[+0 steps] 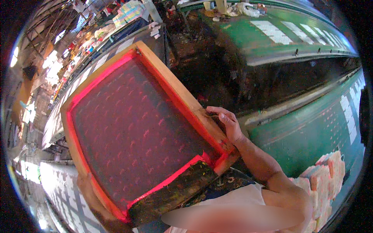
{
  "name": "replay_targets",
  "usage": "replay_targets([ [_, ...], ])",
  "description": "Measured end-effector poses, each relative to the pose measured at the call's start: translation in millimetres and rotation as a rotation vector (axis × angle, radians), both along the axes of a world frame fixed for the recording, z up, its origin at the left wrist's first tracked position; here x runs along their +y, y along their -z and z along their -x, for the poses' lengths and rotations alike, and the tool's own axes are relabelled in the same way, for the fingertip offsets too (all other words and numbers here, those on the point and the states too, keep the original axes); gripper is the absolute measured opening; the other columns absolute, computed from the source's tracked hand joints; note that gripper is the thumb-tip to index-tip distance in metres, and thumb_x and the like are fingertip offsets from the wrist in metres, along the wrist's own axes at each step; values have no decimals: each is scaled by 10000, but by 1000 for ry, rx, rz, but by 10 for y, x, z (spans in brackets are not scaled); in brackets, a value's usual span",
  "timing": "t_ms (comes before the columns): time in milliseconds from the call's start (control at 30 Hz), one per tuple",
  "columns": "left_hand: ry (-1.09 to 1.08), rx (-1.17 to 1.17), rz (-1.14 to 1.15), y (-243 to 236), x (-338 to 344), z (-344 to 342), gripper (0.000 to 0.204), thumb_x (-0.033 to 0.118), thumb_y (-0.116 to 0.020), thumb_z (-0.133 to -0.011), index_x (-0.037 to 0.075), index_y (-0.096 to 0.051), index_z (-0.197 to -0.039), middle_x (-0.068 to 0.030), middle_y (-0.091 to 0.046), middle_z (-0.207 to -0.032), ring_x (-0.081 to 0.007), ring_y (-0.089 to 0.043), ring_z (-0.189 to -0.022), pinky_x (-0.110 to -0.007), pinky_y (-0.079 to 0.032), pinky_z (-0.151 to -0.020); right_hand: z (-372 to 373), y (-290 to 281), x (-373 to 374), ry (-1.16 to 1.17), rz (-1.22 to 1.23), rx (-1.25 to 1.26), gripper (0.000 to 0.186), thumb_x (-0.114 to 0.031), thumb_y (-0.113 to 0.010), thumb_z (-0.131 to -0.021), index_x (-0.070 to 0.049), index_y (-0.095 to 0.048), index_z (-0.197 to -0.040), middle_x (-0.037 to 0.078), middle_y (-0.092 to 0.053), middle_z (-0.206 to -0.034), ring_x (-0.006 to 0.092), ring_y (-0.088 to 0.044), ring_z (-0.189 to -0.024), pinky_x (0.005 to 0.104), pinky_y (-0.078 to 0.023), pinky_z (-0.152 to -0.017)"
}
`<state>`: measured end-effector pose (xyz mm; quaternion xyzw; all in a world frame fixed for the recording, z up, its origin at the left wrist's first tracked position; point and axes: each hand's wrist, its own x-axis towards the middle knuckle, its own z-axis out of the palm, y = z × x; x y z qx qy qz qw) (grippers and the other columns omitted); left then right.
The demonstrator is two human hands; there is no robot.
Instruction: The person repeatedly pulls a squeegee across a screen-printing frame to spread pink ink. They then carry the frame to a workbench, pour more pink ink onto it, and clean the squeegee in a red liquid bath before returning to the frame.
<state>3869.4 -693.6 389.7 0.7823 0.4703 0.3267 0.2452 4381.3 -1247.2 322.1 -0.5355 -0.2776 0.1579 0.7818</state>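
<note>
A large wooden screen frame [174, 80] with red-edged dark mesh [120, 128] fills the centre, tilted, with small pale red repeated marks across the mesh. Its lower rail is dark and stained. My right hand [225, 120] is at the right rail's outer edge, fingers apart and slightly bent, thumb raised. My left hand [83, 182] is at the left rail, gripping it, mostly hidden behind the frame.
Long green tables [283, 139] with white rectangles run along the right, divided by a dark gap. Pink-speckled pale pieces [328, 178] lie at lower right. Pale surfaces [62, 182] are at left. Piled colourful items [126, 17] and white bags [248, 11] sit farther back.
</note>
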Motion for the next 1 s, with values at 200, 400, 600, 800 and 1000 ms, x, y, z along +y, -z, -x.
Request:
replay_targets([
  [200, 125, 23, 163, 59, 1276, -2367, 630, 133, -859, -913, -97, -628, -1452, -159, -759, -1275, -255, -697, -1140, -386, -535, -1032, -1279, -805, 220, -67, -189, -66, 761, -481, -713, -985, 16, -577, -1545, 196, -626, -1543, 304, -593, -1429, 465, -407, -1251],
  [400, 340, -47, 116, 156, 1284, -5036, 643, 179, -881, -916, -59, -646, -1465, -134, -753, -1327, -237, -704, -1166, -365, -536, -1064, -2068, -1336, -48, 213, -275, -554, 692, -278, -563, -1028, -43, -449, -1668, 310, -428, -1693, 413, -455, -1563, 571, -329, -1306],
  [600, 474, -248, 365, 66, 645, -7253, 667, 357, -911, -869, -51, -727, -1363, -180, -808, -1159, -259, -760, -1040, -410, -586, -948, -2586, -1779, -394, 404, -305, -763, 676, -283, -537, -1085, -33, -368, -1690, 320, -456, -1663, 396, -490, -1538, 570, -426, -1251],
  [800, 634, -245, 374, 246, 45, -9160, 612, 290, -962, -823, -30, -763, -1305, -169, -819, -1168, -253, -762, -1047, -405, -586, -950, -3145, -2016, -844, 947, 71, -863, 671, -296, -515, -1122, 11, -322, -1686, 291, -510, -1633, 383, -525, -1513, 560, -466, -1228],
  [1000, 864, -449, 692, 545, -523, -10962, 567, 218, -956, -831, -34, -753, -1296, -146, -814, -1190, -236, -765, -1024, -391, -591, -947, -4017, -2468, -1301, 1171, 1178, -1093, 623, -296, -418, -1158, 41, -332, -1675, 222, -558, -1626, 288, -517, -1538, 540, -326, -1331],
])
